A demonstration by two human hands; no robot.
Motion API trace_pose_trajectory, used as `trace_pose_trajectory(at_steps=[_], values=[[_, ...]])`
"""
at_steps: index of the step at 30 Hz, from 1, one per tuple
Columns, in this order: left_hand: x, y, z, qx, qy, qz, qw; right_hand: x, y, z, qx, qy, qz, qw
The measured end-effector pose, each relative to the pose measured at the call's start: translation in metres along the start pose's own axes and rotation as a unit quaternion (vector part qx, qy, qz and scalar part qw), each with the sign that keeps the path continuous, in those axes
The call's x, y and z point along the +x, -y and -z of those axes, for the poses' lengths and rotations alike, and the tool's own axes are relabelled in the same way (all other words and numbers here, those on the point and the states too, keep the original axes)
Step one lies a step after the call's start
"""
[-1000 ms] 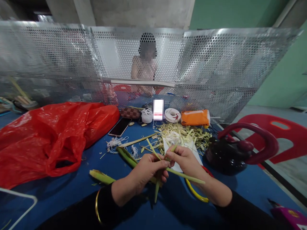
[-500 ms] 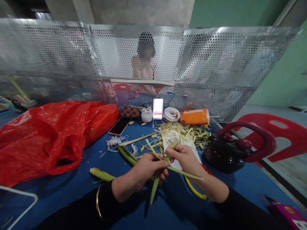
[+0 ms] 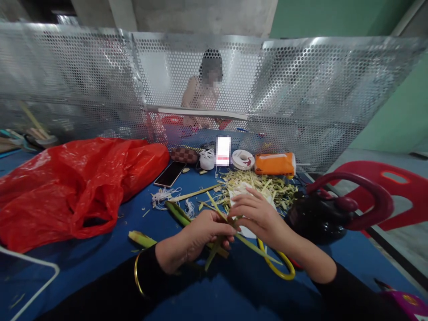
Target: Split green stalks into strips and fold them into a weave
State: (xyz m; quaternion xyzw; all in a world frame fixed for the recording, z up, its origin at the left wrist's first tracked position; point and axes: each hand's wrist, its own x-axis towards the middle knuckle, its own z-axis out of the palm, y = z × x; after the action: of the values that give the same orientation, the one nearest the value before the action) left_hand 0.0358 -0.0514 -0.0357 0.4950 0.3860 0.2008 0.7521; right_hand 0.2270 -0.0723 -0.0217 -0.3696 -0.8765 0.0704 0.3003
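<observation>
My left hand (image 3: 200,238) is closed, pinching crossed green leaf strips (image 3: 256,248) between thumb and fingers. One strip end points down towards the table, one runs off to the lower right, and another sticks up to the upper left. Just right of the crossing is my right hand (image 3: 262,218), its fingers stretched out and apart. Its fingertips are close to the strips; whether they touch is hard to see. Beneath and left of my left hand lie a thick green stalk (image 3: 179,214) and a pale-ended stalk piece (image 3: 142,239).
A red plastic bag (image 3: 83,187) covers the left, beside a phone (image 3: 170,174). Plant scraps (image 3: 281,189), a tape roll (image 3: 243,159) and an orange packet (image 3: 274,164) lie behind my hands. A dark kettle (image 3: 317,218) stands right. Behind a perforated metal screen (image 3: 294,80) sits a person.
My right hand has loosened its pinch on the strip and spread its fingers. The upright strip end it held is now lower or hidden behind the fingers. My left hand keeps its grip.
</observation>
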Motion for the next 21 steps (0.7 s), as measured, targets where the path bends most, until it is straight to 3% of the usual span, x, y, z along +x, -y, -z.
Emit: trace_pose_trajectory(at_steps=[3,10,21], values=[[-0.0004,-0.0007,0.0002,0.003,0.009,0.008,1.000,-0.0011,-0.0009,-0.0023,0.045,0.038,0.006,0.998],[0.0012,0.0004,0.0050,-0.026,0.022,0.012,0.999,-0.0039,-0.0003,0.0014,0.149,0.047,-0.022,0.987],[0.0034,0.0002,0.0077,0.001,0.027,-0.001,1.000,-0.0052,0.0014,-0.0041,0.071,-0.005,0.013,0.997]])
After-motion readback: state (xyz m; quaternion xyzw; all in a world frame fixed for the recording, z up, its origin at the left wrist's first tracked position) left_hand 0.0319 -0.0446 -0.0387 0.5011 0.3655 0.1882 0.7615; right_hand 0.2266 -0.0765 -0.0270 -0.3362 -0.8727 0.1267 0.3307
